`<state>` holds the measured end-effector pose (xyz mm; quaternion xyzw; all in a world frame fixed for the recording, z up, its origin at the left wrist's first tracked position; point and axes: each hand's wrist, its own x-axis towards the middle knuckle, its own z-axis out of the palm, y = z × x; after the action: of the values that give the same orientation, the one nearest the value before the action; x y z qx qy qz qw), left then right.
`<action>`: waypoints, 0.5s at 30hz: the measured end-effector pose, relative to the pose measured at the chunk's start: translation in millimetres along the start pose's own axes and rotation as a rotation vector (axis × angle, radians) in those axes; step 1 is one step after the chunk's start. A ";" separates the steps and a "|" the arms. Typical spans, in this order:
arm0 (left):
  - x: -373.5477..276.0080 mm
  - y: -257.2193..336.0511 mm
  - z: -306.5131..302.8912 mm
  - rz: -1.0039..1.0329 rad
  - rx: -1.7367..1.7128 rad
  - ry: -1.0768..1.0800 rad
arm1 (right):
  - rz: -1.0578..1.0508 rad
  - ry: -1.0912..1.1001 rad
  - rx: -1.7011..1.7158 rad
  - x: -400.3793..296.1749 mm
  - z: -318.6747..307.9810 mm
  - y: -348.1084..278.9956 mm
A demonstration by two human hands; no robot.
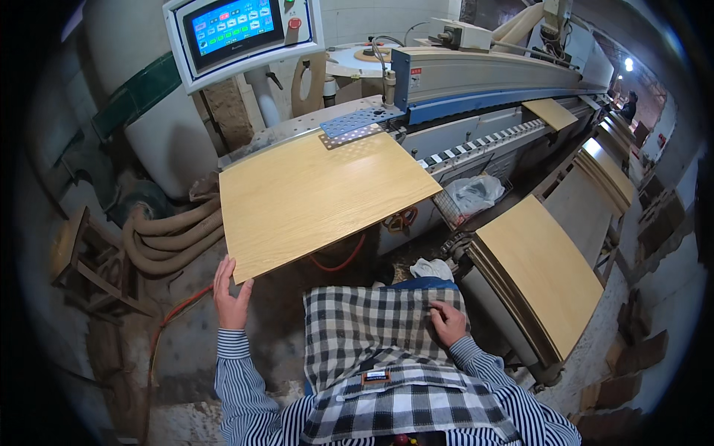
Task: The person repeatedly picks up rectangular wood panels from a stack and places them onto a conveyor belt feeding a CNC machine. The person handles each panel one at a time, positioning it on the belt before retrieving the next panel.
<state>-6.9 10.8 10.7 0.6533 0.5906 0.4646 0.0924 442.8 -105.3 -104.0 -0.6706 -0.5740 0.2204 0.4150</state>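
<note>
A rectangular wood-grain panel (329, 200) lies flat on the infeed end of an edge-banding machine (502, 78), its far edge by a blue perforated plate (357, 120). My left hand (231, 295) touches the panel's near left corner, thumb at the near edge and fingers along the left side. My right hand (448, 323) rests near the checked apron (379, 323) at my front, fingers partly curled, holding no visible thing. To the right, a stack of similar panels (541, 273) sits on a roller stand. A smaller panel (550, 114) is farther along the machine.
A control screen (234, 28) with a red button stands upper left. Ribbed hoses (173, 240) and a wooden stool (100, 267) are at left. An orange hose (167, 318) crosses the floor. A wire basket (474, 195) holds plastic. Another person (630, 106) is far off at right.
</note>
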 end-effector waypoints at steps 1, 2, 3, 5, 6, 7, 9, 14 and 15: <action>0.8 0.7 -0.5 0.014 0.012 -0.004 | -0.078 0.008 -0.066 2.8 1.6 -1.1; 1.6 1.2 -1.1 0.028 0.025 -0.009 | -0.123 0.011 -0.078 3.6 0.5 -5.7; 2.8 1.5 -1.6 0.025 0.012 -0.011 | -0.128 0.014 -0.069 3.1 1.3 -4.9; 2.5 0.6 -1.3 0.013 -0.017 -0.012 | -0.143 0.014 -0.057 3.1 0.3 -2.4; 3.0 -2.0 -1.7 0.023 -0.002 -0.010 | -0.155 0.018 -0.069 3.4 0.6 -2.0; 3.5 -5.8 -1.8 0.034 0.013 -0.010 | -0.165 0.022 -0.081 2.6 0.6 -1.2; 3.8 -9.0 -2.8 0.034 0.023 -0.010 | -0.179 0.026 -0.098 1.1 0.0 -1.2; 6.5 0.6 -5.4 -0.015 0.034 0.020 | -0.169 0.006 -0.108 0.8 -2.4 -4.9; 7.5 1.2 -4.9 -0.028 0.030 0.014 | -0.171 0.008 -0.104 0.9 -2.1 -4.8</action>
<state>-10.5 14.8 17.9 0.6431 0.6071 0.4589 0.0852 441.8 -105.0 -98.8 -0.6407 -0.6381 0.1516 0.3992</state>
